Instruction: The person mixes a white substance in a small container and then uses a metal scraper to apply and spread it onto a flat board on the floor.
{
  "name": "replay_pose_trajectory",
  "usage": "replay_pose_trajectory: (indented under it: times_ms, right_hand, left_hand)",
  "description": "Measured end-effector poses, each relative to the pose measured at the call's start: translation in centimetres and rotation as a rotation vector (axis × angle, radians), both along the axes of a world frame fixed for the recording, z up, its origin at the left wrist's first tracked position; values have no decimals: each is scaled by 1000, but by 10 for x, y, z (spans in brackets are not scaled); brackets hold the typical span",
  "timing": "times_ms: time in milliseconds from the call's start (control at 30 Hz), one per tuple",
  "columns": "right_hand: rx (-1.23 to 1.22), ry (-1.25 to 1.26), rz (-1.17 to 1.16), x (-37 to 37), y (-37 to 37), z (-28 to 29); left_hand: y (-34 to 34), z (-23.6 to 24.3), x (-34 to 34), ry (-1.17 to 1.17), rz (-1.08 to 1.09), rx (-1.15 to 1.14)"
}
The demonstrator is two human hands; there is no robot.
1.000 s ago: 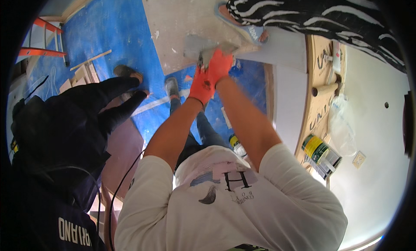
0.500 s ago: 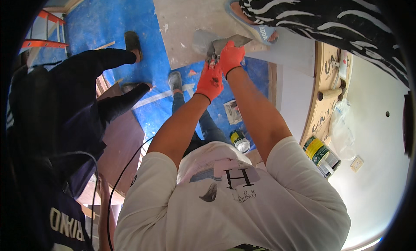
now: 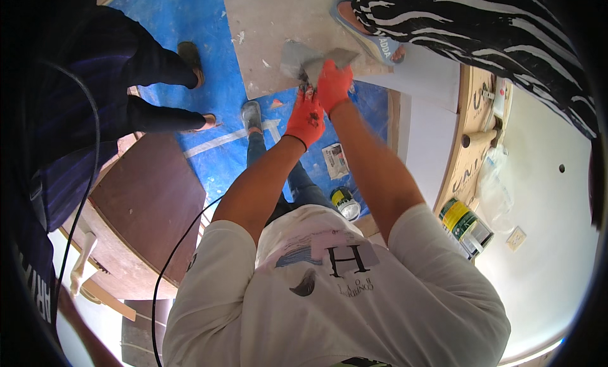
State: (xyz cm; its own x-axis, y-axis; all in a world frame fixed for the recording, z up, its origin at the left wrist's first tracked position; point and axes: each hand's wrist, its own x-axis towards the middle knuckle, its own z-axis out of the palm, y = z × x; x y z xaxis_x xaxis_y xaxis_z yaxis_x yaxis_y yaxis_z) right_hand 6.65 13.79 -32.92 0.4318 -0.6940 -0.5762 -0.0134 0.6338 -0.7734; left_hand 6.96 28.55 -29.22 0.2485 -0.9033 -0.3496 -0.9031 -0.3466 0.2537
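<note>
We are reaching both orange-gloved hands toward the upper middle of the frame: the right hand [image 3: 334,83] is gripping a grey trowel [image 3: 316,61], blade running left to right, the left hand [image 3: 308,118] closed just below.

The person wears orange gloves on the left hand [image 3: 306,121] and right hand [image 3: 333,85], smudged dark. Forearms are bare behind the gloves; a white short-sleeved T-shirt [image 3: 342,303] carries a printed chest design.

A room under renovation: blue floor sheet [image 3: 190,25] w/ plaster spots, paint cans [image 3: 465,224], bare wall.
</note>
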Motion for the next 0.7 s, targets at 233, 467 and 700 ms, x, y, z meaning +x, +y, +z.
replay_pose_trajectory:
  times_ms: [233, 467, 700]
  right_hand:
    - [-659, 460, 47, -5, 42, 29]
    - [-507, 231, 112, 26, 24, 21]
    - [-368, 399, 149, -1, 32, 58]
  left_hand:
    - [6, -35, -9, -221, -38, -256]
    - [2, -40, -10, -367, -135, 12]
    - [-3, 24, 15, 127, -72, 124]
